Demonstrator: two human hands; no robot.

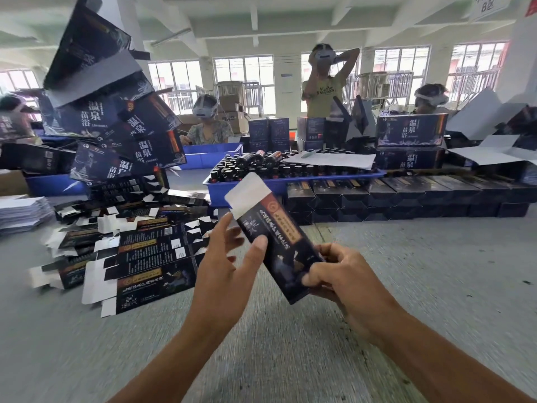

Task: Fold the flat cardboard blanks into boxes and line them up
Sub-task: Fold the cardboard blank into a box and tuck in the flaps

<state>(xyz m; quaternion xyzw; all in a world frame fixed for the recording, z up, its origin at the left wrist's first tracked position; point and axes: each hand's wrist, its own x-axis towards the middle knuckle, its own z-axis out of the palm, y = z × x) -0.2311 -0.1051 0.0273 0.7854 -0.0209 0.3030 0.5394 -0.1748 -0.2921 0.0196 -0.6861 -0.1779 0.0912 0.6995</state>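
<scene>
Both hands hold a dark printed cardboard box (279,245), tilted above the grey table (406,271). The right hand (343,274) pinches its lower end; the left hand (223,263) is flat, thumb pressing its side. The white top flap stands open. Flat blanks (139,257) lie scattered at the left.

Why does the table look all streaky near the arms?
Head view: the table smears into streaks toward the bottom, from motion blur; the box held by the left hand and right hand stays fairly sharp; edges bend from the wide lens.
</scene>
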